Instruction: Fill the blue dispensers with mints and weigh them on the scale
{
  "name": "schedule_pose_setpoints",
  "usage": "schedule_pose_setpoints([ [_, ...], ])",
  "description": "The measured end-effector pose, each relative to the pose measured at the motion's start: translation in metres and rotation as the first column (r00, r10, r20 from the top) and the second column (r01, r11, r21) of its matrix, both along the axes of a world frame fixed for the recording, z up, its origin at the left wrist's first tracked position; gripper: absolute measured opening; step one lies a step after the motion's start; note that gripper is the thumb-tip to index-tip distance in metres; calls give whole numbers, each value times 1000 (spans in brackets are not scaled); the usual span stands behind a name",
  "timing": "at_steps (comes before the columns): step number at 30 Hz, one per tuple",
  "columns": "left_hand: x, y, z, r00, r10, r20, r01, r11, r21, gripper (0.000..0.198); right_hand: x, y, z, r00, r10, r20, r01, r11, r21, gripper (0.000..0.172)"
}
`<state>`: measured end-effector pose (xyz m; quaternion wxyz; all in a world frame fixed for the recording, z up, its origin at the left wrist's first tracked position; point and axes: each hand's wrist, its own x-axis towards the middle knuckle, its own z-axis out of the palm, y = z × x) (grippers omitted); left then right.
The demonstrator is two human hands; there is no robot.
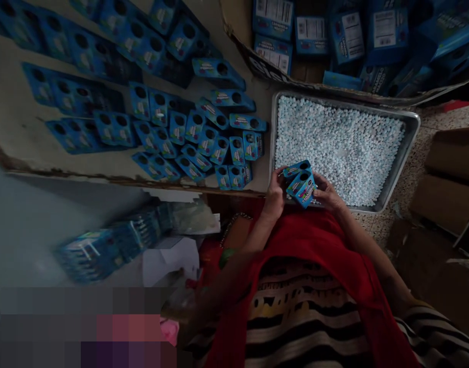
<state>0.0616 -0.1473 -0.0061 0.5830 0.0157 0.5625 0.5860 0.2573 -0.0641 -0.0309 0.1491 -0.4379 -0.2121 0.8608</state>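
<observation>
Two small blue candy boxes with round dark holes are between my hands, over the front edge of a metal tray (402, 158). My left hand (276, 197) is closed at the left side of the rear box (296, 168). The front box (302, 189), tilted toward me, is gripped at its right side by my right hand (327, 194). Some of my fingers are hidden behind the boxes. Small pale blue and white round candies (337, 138) fill the tray, and a few lie just below the boxes.
Many similar blue boxes (177, 128) stand in rows on the worn table (12, 138) to the left. Behind the tray, a large cardboard carton (242, 41) holds more blue boxes. Brown cartons (445, 202) are at the right. Wrapped blue packs (104, 250) lie lower left.
</observation>
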Motion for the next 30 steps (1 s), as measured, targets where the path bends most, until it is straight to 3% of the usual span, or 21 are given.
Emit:
schedule_pose_setpoints([
  [2, 3, -5, 1, 996, -74, -54, 77, 995, 67, 135, -1, 0, -1, 1000, 12, 6, -12, 1000, -6, 87],
  [4, 8, -6, 2, 978, -131, -163, 137, 990, 20, 142, -3, -2, -1, 1000, 29, 4, -29, 1000, 5, 86],
  [7, 14, -2, 5, 945, -144, -294, 122, 988, -92, 119, -7, -1, 2, 999, 54, 5, -54, 998, 32, 89],
  [9, 14, 4, 7, 937, -123, -328, 89, 989, -119, 101, -6, 3, 4, 990, 136, 37, -137, 989, 47, 93],
  [12, 7, 10, 8, 944, -110, -311, 78, 991, -112, 101, -4, 17, 8, 938, 298, 178, -326, 932, 158, 91],
  [14, 1, 12, 7, 952, -130, -277, 101, 988, -116, 103, -5, 27, 8, 913, 321, 252, -385, 884, 265, 86],
  [16, -4, 11, 7, 955, -169, -245, 135, 980, -149, 100, -10, 34, 5, 925, 304, 228, -366, 875, 317, 86],
  [21, -14, 8, 9, 971, -196, -139, 172, 970, -171, 104, -26, 32, -3, 957, 286, 55, -291, 926, 239, 92],
  [24, -18, 11, 12, 972, -206, -110, 187, 968, -166, 90, -23, 33, 0, 940, 333, 73, -340, 900, 274, 93],
  [26, -22, 12, 16, 962, -202, -183, 161, 963, -215, 86, -18, 46, 5, 890, 425, 168, -456, 809, 371, 92],
  [27, -26, 11, 18, 950, -201, -238, 142, 960, -241, 86, -17, 57, 7, 854, 456, 250, -520, 728, 446, 88],
  [30, -41, 2, 25, 901, -219, -374, 120, 955, -270, 85, -33, 108, 6, 766, 342, 545, -643, 383, 663, 63],
])
